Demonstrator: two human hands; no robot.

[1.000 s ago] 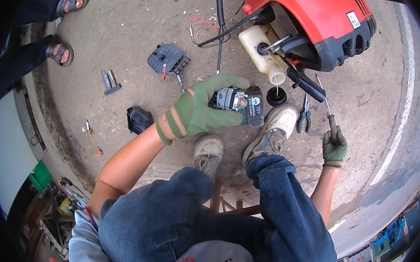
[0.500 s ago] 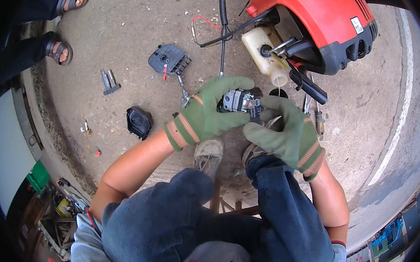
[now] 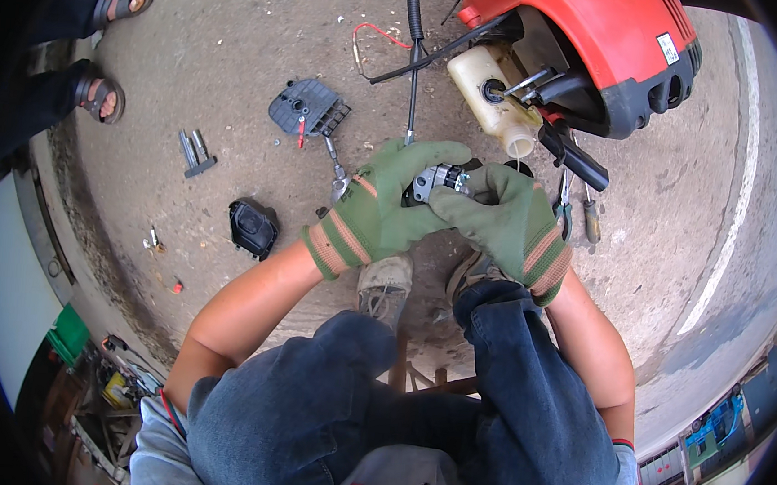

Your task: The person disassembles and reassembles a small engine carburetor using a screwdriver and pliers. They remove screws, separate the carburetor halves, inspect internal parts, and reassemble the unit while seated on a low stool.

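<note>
A small silver-and-black carburetor (image 3: 426, 184) sits between my two gloved hands, above my shoes. My left hand (image 3: 382, 199), in a green knit glove, wraps round its left side. From the right, my right hand (image 3: 499, 212) closes its fingers over the carburetor's other end, and its thumb lies across the front. Most of that end is hidden by the right glove. Just beyond the hands, the whitish fuel tank (image 3: 478, 91) has its round neck turned toward me, with a thin pale line hanging from it.
A red-and-black engine housing (image 3: 583, 40) stands at the far right. Pliers (image 3: 564, 208) and a screwdriver (image 3: 592, 222) lie right of my hands. On the left are a grey plastic cover (image 3: 303, 109), a black cover (image 3: 253, 228), bolts (image 3: 196, 153) and another person's sandalled feet (image 3: 101, 96).
My right hand has moved left onto the carburetor, its fingers closing over the end that showed before. My left hand stays in nearly the same place, still holding it.
</note>
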